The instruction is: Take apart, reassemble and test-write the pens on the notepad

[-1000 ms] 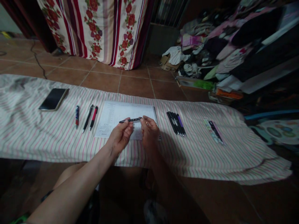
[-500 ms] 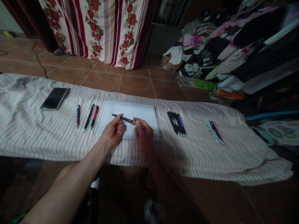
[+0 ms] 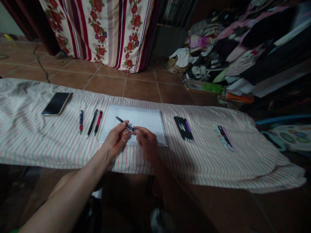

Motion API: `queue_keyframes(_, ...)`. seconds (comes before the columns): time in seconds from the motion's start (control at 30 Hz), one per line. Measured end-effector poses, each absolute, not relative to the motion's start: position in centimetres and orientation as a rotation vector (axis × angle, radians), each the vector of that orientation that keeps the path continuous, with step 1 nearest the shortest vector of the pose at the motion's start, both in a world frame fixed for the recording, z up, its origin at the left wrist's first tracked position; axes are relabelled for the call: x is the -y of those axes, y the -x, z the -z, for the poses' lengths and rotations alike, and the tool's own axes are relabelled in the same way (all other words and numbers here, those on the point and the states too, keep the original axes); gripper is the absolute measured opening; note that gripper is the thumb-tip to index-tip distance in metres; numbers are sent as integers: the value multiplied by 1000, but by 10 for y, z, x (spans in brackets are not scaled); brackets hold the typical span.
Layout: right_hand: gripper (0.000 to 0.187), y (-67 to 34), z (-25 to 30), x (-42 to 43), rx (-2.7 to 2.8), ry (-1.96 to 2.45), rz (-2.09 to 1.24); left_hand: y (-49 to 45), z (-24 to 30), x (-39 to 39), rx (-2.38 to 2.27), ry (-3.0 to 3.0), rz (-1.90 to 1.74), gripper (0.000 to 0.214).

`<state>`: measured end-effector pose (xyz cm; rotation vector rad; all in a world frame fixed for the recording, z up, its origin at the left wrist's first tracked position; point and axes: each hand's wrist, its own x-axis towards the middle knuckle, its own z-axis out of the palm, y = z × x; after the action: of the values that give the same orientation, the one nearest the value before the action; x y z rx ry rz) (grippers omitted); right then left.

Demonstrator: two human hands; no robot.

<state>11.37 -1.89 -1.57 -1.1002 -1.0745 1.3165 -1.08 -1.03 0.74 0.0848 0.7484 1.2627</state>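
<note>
A black pen [image 3: 120, 119] is held between both hands over an open spiral notebook [image 3: 148, 114]. My left hand [image 3: 118, 137] pinches the pen near its middle, thumb and fingers closed on it. At the pen's right end, my right hand [image 3: 147, 139] closes its fingertips round the tip. Left of the notebook lie a red pen [image 3: 98, 123], a black pen with a silver tip [image 3: 92, 124] and a blue-and-red pen [image 3: 81, 122]. To the right, several black pens [image 3: 181, 127] and a purple one [image 3: 189, 129] lie side by side.
A phone [image 3: 57, 104] lies on the left of the striped cloth [image 3: 136, 158]. Farther right are a dark patterned pen [image 3: 225, 137] and slim pastel items beside it. Beyond the cloth's far edge are floor tiles, a floral curtain [image 3: 109, 32] and a pile of clothes [image 3: 218, 48].
The pen has tilted more steeply, its right end now lower. My right hand has moved left and slightly down, closer to my left hand.
</note>
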Motion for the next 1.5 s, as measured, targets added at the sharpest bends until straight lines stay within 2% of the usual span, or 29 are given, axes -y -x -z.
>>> queue_keyframes(0.33,32,-116,13,20,1094,1041,-1406,6,-6,6,-767,12,-1258,27)
queue_keyframes(0.8,25,-114,21,20,1127,1128,-1333,8,3,12,-703,-88,-1287,28)
queue_keyframes(1.1,21,-111,25,21,1105,1125,-1357,8,10,16,-674,-219,-1326,7)
queue_keyframes(1.5,20,-111,23,30,1095,1160,-1310,2,7,20,-685,-261,-1363,10)
